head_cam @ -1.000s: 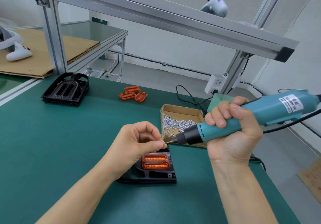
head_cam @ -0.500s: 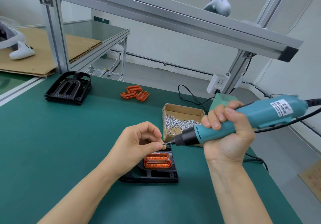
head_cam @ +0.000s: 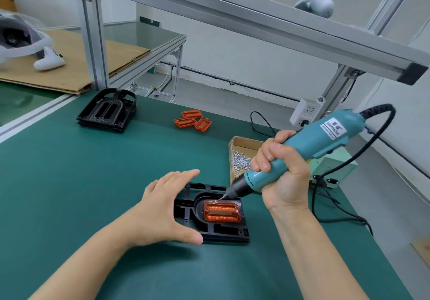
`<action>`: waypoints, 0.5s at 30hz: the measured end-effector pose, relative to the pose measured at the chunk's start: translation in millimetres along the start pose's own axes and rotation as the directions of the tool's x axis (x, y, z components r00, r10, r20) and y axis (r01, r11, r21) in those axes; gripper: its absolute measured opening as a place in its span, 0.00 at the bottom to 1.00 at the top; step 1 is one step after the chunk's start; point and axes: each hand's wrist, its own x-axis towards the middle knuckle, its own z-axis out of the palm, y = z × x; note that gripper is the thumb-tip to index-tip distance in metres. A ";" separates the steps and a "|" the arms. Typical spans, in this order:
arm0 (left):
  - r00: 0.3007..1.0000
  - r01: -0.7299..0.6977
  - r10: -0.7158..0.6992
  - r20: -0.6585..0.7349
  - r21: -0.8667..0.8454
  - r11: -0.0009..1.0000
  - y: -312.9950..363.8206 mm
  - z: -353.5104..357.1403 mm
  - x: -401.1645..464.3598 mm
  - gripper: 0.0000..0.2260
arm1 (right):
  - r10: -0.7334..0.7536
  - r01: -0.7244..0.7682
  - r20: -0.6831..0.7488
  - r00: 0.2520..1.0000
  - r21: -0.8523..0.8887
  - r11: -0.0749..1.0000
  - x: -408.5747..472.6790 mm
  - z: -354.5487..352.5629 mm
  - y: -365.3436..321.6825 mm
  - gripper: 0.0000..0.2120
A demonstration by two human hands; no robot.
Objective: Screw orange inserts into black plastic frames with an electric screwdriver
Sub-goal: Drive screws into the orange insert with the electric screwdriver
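A black plastic frame [head_cam: 223, 231] lies on the green mat in front of me, with an orange insert [head_cam: 221, 211] seated in its middle. My right hand [head_cam: 282, 174] grips a teal electric screwdriver [head_cam: 309, 146], tilted down to the left. Its bit touches the insert's upper left corner. My left hand [head_cam: 166, 206] is spread with straight fingers at the frame's left edge, thumb near the front left corner; I cannot tell if it touches the frame.
A cardboard box of small silver screws [head_cam: 242, 160] sits just behind the frame. Three loose orange inserts [head_cam: 192, 121] and a stack of black frames [head_cam: 107, 111] lie farther back. The screwdriver's cable [head_cam: 325, 206] loops on the right beside a pale green box [head_cam: 337, 167].
My left hand let go of the screw it pinched at the bit and spread beside the frame. The screwdriver tipped down, its bit now on the insert's corner.
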 end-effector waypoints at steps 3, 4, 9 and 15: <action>0.999 -0.029 0.031 -0.013 0.118 0.993 2.1 2.9 0.7 0.49 | 0.025 -0.024 0.025 0.999 -0.036 0.999 0.7 2.6 6.4 0.09; 0.999 -0.028 0.033 -0.029 0.148 0.989 2.4 3.7 1.1 0.50 | 0.030 -0.028 0.033 0.999 -0.048 0.998 1.1 3.7 8.0 0.09; 0.998 -0.007 0.017 -0.066 0.157 0.988 5.4 5.0 -0.2 0.50 | 0.062 -0.057 0.063 0.996 -0.088 0.994 3.2 8.6 14.5 0.09; 0.997 0.007 0.003 -0.074 0.143 0.990 7.2 4.2 -1.3 0.49 | 0.078 -0.064 0.076 0.994 -0.172 0.983 5.6 11.6 19.7 0.09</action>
